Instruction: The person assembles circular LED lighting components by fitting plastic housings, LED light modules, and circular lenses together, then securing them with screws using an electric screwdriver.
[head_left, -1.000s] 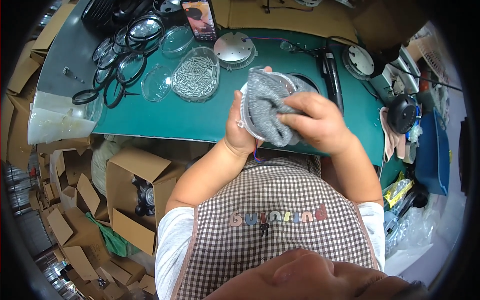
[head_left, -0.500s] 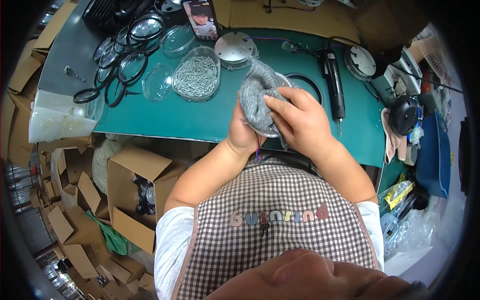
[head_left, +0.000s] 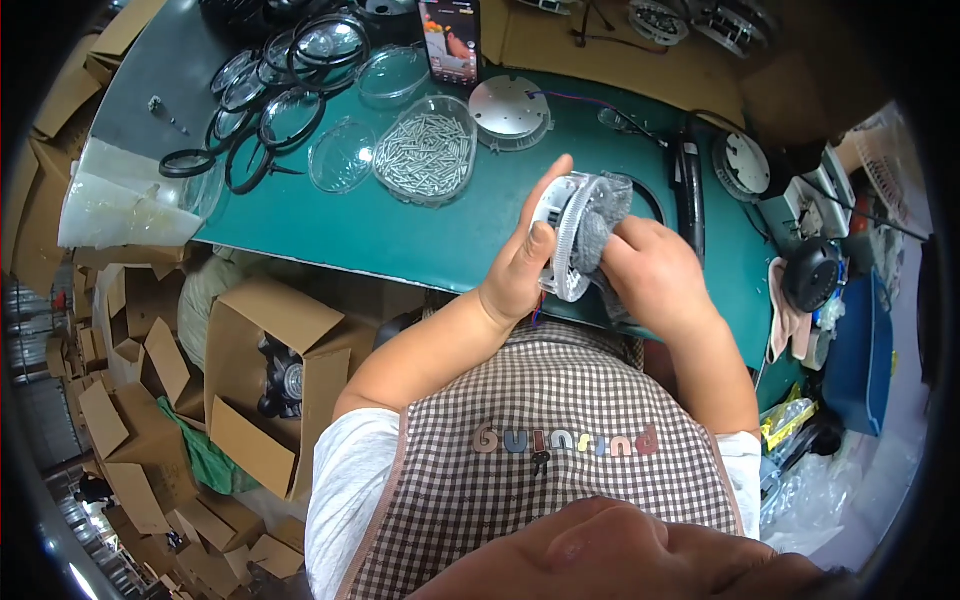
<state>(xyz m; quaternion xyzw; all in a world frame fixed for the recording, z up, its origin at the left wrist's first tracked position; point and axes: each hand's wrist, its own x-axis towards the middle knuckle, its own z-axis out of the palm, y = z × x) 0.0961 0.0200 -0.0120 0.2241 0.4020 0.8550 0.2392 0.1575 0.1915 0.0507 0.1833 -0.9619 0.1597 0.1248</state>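
My left hand (head_left: 518, 275) grips a round clear-and-white plastic housing (head_left: 568, 245) with a ribbed rim, tilted up on its edge above the near side of the bench. Red and blue wires hang below it. My right hand (head_left: 660, 275) is closed round a grey knitted cloth (head_left: 598, 230) and presses it against the housing's right face. That face is mostly covered by the cloth, and some right fingertips are hidden. Behind the hands, a black ring (head_left: 650, 197) lies on the green mat.
A clear tub of screws (head_left: 428, 150), a silver disc with wires (head_left: 508, 108) and a phone (head_left: 450, 45) stand at the back. Black rings and clear lenses (head_left: 290, 118) crowd the left. A black electric screwdriver (head_left: 690, 195) lies right. Open cardboard boxes (head_left: 275, 380) fill the floor at left.
The housing has turned from lying face up to standing on edge, its ribbed side now showing. Both hands moved slightly right, and the cloth stays against the face. The view has shifted.
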